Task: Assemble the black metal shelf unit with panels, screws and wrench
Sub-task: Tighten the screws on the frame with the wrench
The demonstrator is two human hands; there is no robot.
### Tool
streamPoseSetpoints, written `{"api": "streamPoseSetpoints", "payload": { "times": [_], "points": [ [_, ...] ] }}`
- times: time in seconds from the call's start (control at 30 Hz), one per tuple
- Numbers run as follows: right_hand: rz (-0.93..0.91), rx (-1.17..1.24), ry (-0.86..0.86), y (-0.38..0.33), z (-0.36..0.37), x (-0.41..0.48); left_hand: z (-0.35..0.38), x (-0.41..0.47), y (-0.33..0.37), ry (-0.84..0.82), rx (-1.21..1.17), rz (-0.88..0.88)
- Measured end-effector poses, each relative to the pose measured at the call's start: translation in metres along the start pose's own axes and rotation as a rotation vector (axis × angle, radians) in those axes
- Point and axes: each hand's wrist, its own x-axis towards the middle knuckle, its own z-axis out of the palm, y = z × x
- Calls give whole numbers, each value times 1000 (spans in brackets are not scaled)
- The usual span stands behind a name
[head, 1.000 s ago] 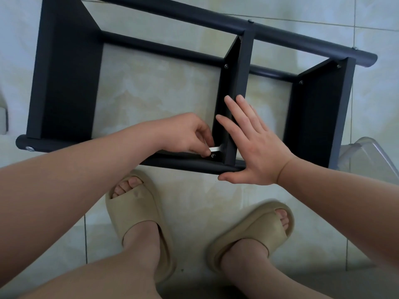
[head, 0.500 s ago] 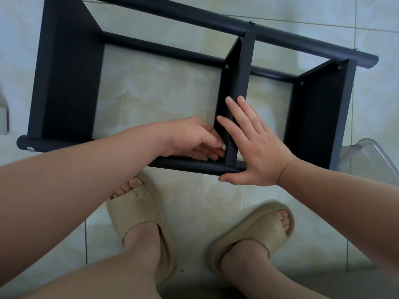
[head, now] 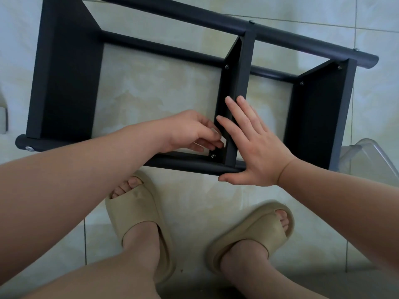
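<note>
Pinching the wrench, the left hand may slip off the screw if the flat, open right hand lets the panel shift.

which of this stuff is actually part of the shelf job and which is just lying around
In the job: black shelf unit, middle panel, screw, small wrench pinched in left hand, right hand pressing the panel.
Lying about: clear plastic container, white object at left edge.
</note>
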Motion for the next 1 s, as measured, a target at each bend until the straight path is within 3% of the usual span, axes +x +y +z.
{"api": "streamPoseSetpoints", "payload": {
  "times": [1.0],
  "points": [
    [6, -13, -16, -1, -1, 0, 1, -5, -2, -129, 158, -37]
  ]
}}
